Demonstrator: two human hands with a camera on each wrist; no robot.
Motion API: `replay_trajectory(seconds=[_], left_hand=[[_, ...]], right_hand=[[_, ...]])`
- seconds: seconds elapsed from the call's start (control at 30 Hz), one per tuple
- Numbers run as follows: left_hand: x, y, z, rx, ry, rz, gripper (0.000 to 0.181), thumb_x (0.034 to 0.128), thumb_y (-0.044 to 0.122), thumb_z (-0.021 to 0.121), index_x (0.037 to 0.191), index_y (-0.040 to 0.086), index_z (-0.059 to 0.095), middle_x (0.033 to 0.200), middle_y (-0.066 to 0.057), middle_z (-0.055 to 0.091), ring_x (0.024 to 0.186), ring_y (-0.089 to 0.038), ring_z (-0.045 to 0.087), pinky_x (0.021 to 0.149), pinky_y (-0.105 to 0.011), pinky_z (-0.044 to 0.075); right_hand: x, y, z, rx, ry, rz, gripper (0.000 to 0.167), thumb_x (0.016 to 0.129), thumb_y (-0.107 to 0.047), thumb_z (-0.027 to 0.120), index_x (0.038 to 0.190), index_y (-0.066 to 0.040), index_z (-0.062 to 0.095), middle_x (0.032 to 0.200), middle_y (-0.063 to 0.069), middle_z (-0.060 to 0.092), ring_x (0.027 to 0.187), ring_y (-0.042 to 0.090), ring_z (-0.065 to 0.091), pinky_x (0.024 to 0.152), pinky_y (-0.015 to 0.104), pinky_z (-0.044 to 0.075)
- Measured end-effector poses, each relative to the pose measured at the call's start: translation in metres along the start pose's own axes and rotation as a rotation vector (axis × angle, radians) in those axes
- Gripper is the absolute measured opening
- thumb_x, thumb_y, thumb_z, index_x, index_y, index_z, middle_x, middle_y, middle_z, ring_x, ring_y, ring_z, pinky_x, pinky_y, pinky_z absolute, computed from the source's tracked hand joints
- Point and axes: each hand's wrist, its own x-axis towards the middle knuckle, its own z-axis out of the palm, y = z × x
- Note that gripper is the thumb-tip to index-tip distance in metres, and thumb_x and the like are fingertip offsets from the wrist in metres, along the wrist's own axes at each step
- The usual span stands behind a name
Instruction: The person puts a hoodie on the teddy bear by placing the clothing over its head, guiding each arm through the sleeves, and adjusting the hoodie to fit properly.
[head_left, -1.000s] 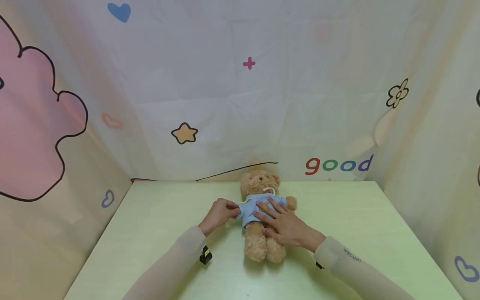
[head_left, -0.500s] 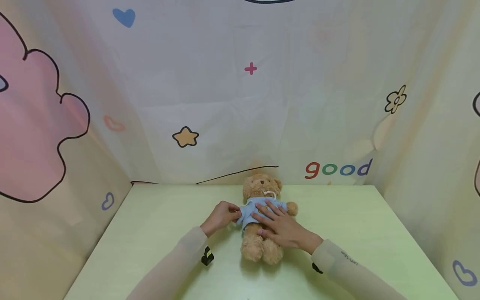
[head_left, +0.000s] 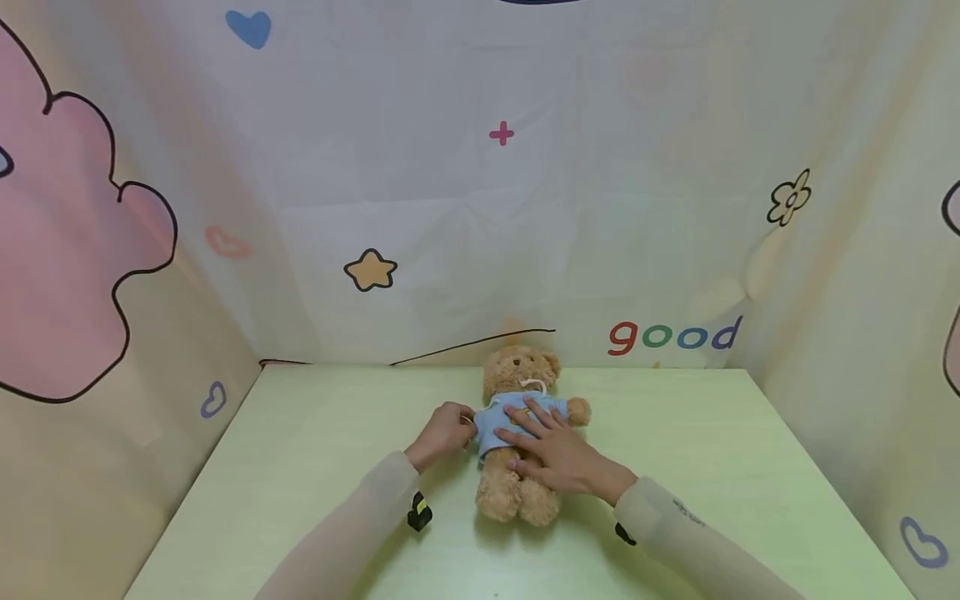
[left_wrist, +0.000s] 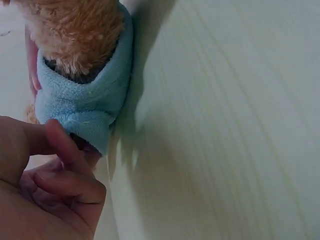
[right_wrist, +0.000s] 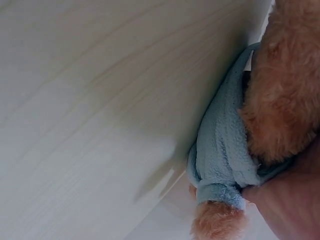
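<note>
A brown teddy bear (head_left: 498, 492) lies on its back on the pale green table, head toward the rear wall. It wears a light blue hoodie (head_left: 491, 429) with white drawstrings. My left hand (head_left: 440, 437) pinches the hoodie's sleeve (left_wrist: 90, 130) on the bear's left-hand side in the head view; no paw shows past that cuff. My right hand (head_left: 566, 461) rests on the hoodie's front and upper leg, fingers spread, partly covering a yellow print. The other sleeve (right_wrist: 220, 194) has a furry paw (right_wrist: 220, 220) sticking out of it.
The pale green table (head_left: 315, 467) ends at a hanging cloth wall (head_left: 420, 167) with printed shapes and letters, close behind the bear's head. Cloth also hangs on both sides. Black straps with small fittings (head_left: 420, 511) show under the pale sleeves.
The bear's legs have shifted slightly to the left. My right hand has moved a little left with them, still spread on the bear. The left hand stays at the sleeve.
</note>
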Motion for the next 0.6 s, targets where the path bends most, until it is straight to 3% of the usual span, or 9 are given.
replay_trajectory(seconds=[0.2,0.37,0.6], left_hand=[[0.002,-0.006,-0.004,0.007,-0.048,0.067,0.018,0.0936,0.007,0.062,0.107,-0.003,0.069,0.086,-0.013,0.074,0.058,-0.018,0.067,0.056,-0.026,0.052],[0.004,-0.003,-0.007,0.005,-0.111,0.042,0.022,0.0907,0.004,0.062,0.109,-0.007,0.065,0.089,-0.016,0.074,0.060,-0.020,0.069,0.064,-0.027,0.055],[0.005,0.004,-0.004,0.198,-0.056,0.119,0.022,0.0846,-0.003,0.056,0.104,-0.001,0.064,0.086,-0.011,0.071,0.065,-0.011,0.059,0.057,-0.023,0.046]], right_hand=[[-0.002,0.001,0.004,-0.029,-0.016,0.000,0.057,0.101,-0.053,0.042,0.153,-0.031,0.034,0.166,0.003,0.016,0.153,0.038,0.005,0.114,0.069,0.017],[0.000,0.000,0.006,-0.041,-0.009,-0.027,0.057,0.101,-0.055,0.042,0.153,-0.032,0.035,0.165,0.003,0.018,0.153,0.038,0.005,0.113,0.070,0.018],[0.001,-0.001,0.004,-0.071,0.026,-0.060,0.055,0.101,-0.052,0.044,0.150,-0.029,0.041,0.164,0.006,0.022,0.152,0.041,0.010,0.112,0.071,0.020]])
